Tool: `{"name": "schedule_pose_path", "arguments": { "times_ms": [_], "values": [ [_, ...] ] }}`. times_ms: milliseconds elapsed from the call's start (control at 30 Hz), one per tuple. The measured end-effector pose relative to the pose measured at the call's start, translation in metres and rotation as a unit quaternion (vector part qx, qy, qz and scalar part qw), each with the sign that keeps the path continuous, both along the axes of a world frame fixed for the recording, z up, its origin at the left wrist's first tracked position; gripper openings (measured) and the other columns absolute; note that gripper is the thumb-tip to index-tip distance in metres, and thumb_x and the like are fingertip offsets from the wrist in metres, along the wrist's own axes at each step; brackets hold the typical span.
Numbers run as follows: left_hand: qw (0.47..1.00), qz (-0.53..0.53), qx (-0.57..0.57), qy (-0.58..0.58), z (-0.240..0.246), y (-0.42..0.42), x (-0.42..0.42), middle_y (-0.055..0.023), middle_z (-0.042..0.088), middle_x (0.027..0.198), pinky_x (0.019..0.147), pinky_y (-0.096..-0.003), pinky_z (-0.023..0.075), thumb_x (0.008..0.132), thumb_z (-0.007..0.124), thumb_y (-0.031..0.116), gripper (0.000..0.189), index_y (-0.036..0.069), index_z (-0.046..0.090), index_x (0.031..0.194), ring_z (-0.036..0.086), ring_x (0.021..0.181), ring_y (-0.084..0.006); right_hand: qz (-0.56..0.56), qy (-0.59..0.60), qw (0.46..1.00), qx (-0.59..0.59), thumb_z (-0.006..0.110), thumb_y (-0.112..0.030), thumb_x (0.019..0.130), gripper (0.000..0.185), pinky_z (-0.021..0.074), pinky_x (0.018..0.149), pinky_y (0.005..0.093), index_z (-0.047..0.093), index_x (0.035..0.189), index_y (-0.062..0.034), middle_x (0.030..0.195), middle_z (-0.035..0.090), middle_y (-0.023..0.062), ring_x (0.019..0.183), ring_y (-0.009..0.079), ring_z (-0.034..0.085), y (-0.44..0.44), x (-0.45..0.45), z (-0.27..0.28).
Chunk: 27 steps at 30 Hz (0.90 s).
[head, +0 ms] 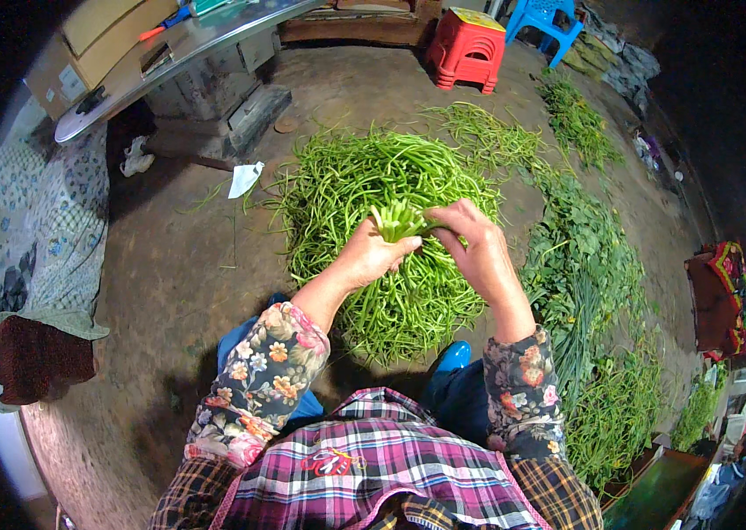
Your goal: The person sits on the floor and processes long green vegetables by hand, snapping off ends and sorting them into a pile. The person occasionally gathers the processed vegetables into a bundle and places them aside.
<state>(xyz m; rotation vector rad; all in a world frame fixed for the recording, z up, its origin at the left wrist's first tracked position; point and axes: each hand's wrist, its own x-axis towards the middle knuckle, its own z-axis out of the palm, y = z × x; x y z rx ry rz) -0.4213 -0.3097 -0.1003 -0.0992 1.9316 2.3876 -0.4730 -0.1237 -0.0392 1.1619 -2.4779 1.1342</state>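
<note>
My left hand (373, 252) is closed around a small bundle of green vegetable stems (399, 223), their pale cut ends fanned upward. At the bundle's right side, my right hand (475, 242) pinches a green stem (437, 226) between thumb and fingers. Whether that stem belongs to the bundle or is separate, I cannot tell. Below both hands a large heap of long green stems (379, 159) lies on the floor in front of my feet. Part of the heap is hidden by my hands and forearms.
Leafy greens (578, 245) and loose stems (611, 417) spread along the right. Stacked red plastic stools (469, 53) and a blue plastic chair (545, 23) stand behind the heap. A table (214, 46) carries a cardboard box (91, 46). White paper (245, 180) lies on the floor (168, 265).
</note>
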Motion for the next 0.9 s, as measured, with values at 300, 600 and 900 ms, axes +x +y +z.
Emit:
{"name": "schedule_pose_path", "arguments": {
  "times_ms": [300,600,900],
  "values": [
    [0.958,0.212,-0.19,0.047,-0.005,0.002,-0.007,-0.0079,0.074,0.09,0.073,-0.0315,0.0536,0.091,0.071,0.015,0.02,0.002,0.069,0.106,0.07,0.079,-0.0165,0.002,-0.333,0.932,-0.146,0.056,-0.024,0.102,0.036,0.054,0.079,0.0276,0.06,0.131,-0.0019,0.113,0.07,0.0065,0.096,0.0133,0.066,0.003,-0.013,-0.032],
    [0.939,0.144,-0.25,0.188,0.01,0.03,0.011,-0.0146,0.071,0.111,0.084,-0.0332,0.054,0.086,0.064,0.004,0.039,0.006,0.064,0.125,0.07,0.098,-0.0256,-0.011,-0.341,0.893,-0.295,0.057,-0.023,0.102,0.027,0.0493,0.08,0.0258,0.067,0.112,-0.0001,0.096,0.07,0.0016,0.087,0.0082,0.061,-0.026,0.007,-0.028],
    [0.99,0.123,-0.015,0.072,0.005,0.037,0.008,-0.0059,0.072,0.111,0.051,-0.0215,0.0446,0.095,0.063,0.005,0.026,0.004,0.064,0.121,0.05,0.056,-0.0044,-0.026,-0.325,0.85,-0.415,0.045,-0.024,0.107,0.026,0.0525,0.084,0.0306,0.058,0.107,-0.0013,0.093,0.067,0.0072,0.088,0.0161,0.065,-0.014,-0.013,-0.041]
  ]
}}
